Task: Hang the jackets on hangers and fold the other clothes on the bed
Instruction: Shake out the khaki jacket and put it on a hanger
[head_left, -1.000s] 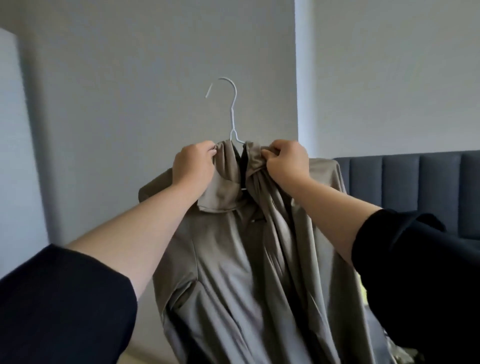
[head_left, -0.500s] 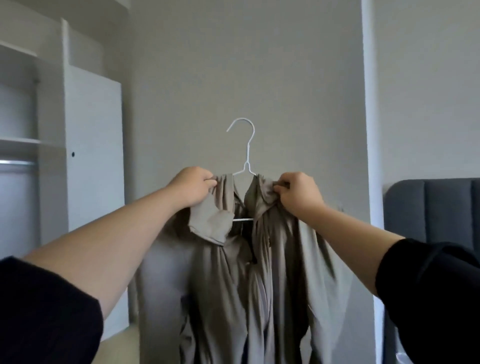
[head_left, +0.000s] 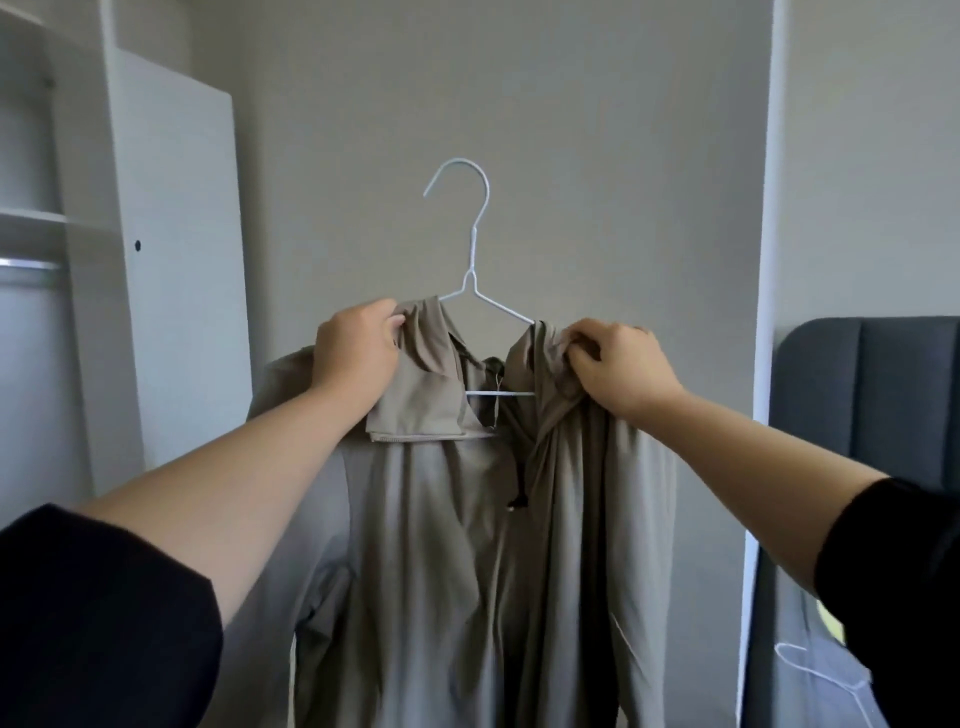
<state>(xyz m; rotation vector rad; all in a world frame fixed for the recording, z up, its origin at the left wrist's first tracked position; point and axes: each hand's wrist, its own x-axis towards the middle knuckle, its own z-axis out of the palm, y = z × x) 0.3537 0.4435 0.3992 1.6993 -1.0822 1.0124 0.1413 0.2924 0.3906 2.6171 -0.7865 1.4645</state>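
Observation:
A beige-grey jacket hangs on a white wire hanger, held up in front of me at chest height. My left hand grips the left side of the collar, its fingers curled into the cloth. My right hand pinches the bunched fabric at the right shoulder. The hanger's hook stands free above the collar, and its lower bar shows in the open neck. The jacket's front hangs open with the right side gathered in folds.
An open white wardrobe with a shelf and a metal rail stands at the left. A dark grey upholstered headboard is at the right. Another white hanger lies low at the right. A plain wall is behind the jacket.
My view has turned left, bringing the wardrobe into sight. My hands have drawn apart along the hanger, spreading the collar and baring the hanger's right arm and lower bar.

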